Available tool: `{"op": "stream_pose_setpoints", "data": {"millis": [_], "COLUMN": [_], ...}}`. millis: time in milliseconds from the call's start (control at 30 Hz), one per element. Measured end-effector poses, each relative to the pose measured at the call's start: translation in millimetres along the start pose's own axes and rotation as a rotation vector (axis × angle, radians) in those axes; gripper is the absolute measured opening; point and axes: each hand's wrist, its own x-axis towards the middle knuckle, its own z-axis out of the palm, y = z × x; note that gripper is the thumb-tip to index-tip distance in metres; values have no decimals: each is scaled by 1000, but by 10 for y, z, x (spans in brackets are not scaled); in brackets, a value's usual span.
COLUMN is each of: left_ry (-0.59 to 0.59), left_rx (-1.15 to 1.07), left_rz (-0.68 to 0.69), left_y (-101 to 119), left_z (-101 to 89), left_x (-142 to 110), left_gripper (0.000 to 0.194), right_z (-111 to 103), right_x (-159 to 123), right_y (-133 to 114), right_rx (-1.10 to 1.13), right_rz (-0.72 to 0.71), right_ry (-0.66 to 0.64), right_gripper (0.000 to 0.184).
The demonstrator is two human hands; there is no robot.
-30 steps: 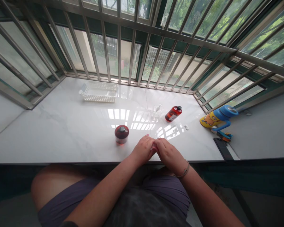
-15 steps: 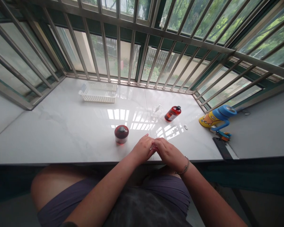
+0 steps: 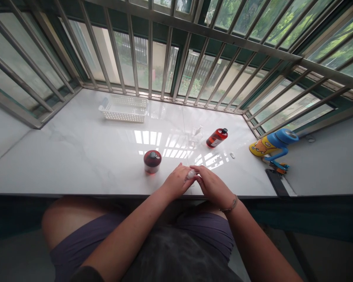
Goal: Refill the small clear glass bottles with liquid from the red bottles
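White marble-look counter (image 3: 76, 164) under steel window bars (image 3: 148, 51), and the person's hands are together near its front edge. The left hand (image 3: 176, 181) and right hand (image 3: 212, 184) both close around a small clear plastic piece (image 3: 191, 174), held up just off the counter between the fingers. It's too small to tell exactly what it is. There's a thin bracelet (image 3: 231, 205) on the right wrist.

Nearest the left hand, not touching, sits a dark red jar (image 3: 152, 161). Farther back are a red bottle (image 3: 217, 137), a clear pump bottle (image 3: 196, 135) and a white plastic basket (image 3: 124, 109). Off right, a blue-and-yellow cartoon tumbler (image 3: 270, 144) stands near a black phone (image 3: 276, 182).
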Motion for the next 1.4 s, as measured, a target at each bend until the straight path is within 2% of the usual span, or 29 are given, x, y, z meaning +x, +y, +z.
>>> {"op": "stream_pose_setpoints", "data": {"millis": [267,467,700,733,867,933,1033,1200,1300,1400], "left_ry": [3,-17,-42,-46,-24,-11,-22,-31,-33,-41], "left_rx": [-12,-20,-32,-44,-98,-112,-118,-115,-107,-97], "left_rz": [-4,5,11,1,-113,-157,-175,-190,-194,-217], "left_y": [49,73,23,14,0,7,24,45,50,52], "left_z": [15,27,18,17,25,29,27,11,7,10], "left_x": [-16,-25,-40,-52,-109,-126,-125,-107,-115,-124], "left_gripper": [28,28,32,39,97,107,107,102,99,95], "right_z": [-39,4,72,46,-138,-226,-287,-259,-248,-251], "right_x": [2,26,-10,-13,-26,-42,-78,-120,-133,-144], "right_y": [-59,-106,-91,-85,-31,6,61,104,75,13], "right_rx": [-60,-127,-141,-131,-86,-63,-37,5,12,-30], "right_rz": [29,47,39,65,234,299,364,431,401,302], "right_ry": [-49,-8,58,93,280,322,337,350,357,375], "right_gripper": [31,9,16,18,26,28,32,34,31,28]}}
